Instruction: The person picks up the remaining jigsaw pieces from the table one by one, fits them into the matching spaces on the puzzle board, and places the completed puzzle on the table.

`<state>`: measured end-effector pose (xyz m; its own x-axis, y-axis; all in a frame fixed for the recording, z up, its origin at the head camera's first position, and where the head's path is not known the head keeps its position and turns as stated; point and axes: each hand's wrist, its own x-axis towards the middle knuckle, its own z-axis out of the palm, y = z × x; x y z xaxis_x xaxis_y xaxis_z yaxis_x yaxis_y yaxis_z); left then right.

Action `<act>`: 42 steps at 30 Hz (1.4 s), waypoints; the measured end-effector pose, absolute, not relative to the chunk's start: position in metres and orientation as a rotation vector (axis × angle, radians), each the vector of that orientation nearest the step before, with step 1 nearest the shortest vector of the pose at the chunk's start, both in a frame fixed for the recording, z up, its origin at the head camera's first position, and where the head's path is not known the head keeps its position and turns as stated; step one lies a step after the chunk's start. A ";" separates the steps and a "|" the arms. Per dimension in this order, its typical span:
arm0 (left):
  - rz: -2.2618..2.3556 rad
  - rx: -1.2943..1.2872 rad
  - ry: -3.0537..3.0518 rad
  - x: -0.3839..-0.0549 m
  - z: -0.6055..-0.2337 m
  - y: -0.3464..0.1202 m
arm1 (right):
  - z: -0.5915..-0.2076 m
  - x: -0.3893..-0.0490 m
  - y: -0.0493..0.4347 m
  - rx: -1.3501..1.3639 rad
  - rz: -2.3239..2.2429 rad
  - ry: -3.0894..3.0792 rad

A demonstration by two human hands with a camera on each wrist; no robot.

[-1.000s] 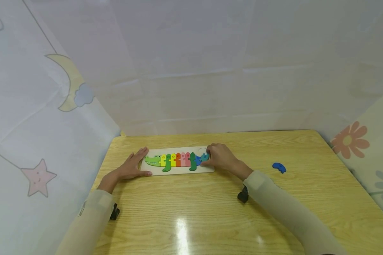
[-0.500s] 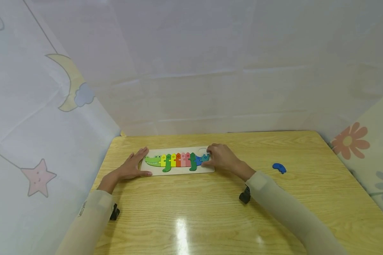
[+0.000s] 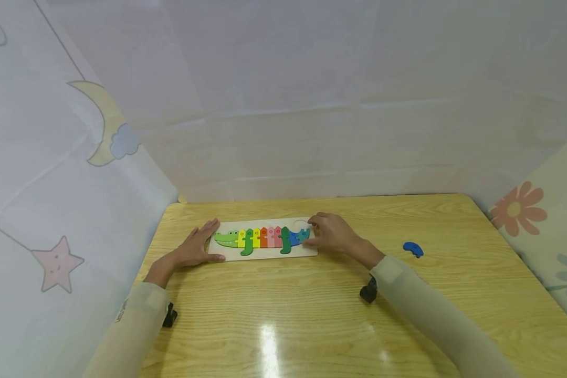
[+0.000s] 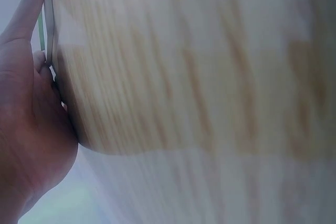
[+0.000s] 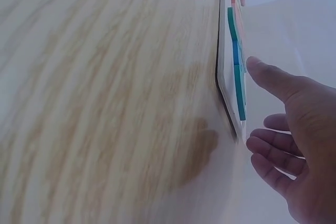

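A pale wooden puzzle board [image 3: 264, 255] lies on the table, bearing a crocodile of coloured pieces: a green head [image 3: 227, 238], yellow, orange, pink and green body pieces, and blue ones towards the right. At its right end a teal piece [image 3: 304, 234] sits in line, beside a bare curved outline. My left hand [image 3: 193, 249] rests at the board's left end, fingers and thumb spread along its edges. Over the right end is my right hand [image 3: 333, 233]; in the right wrist view its thumb and fingers stand apart with nothing between them. A blue curved puzzle piece [image 3: 413, 249] lies apart on the right.
The wooden table [image 3: 264, 304] meets a pale sheet wall [image 3: 312, 142] at the back. Printed sheets with a moon [image 3: 99, 113] and a flower [image 3: 517, 207] stand at the left and right sides.
My right hand has come off the teal piece and shifted slightly right, showing more of that piece. My left hand and the loose blue piece have not moved.
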<state>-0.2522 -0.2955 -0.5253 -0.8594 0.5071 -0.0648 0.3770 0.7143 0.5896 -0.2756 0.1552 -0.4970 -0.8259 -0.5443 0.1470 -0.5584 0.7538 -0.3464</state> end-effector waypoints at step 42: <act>0.868 0.707 2.688 -0.249 -0.520 -0.294 | -0.478 -0.252 0.227 1.012 0.636 -2.832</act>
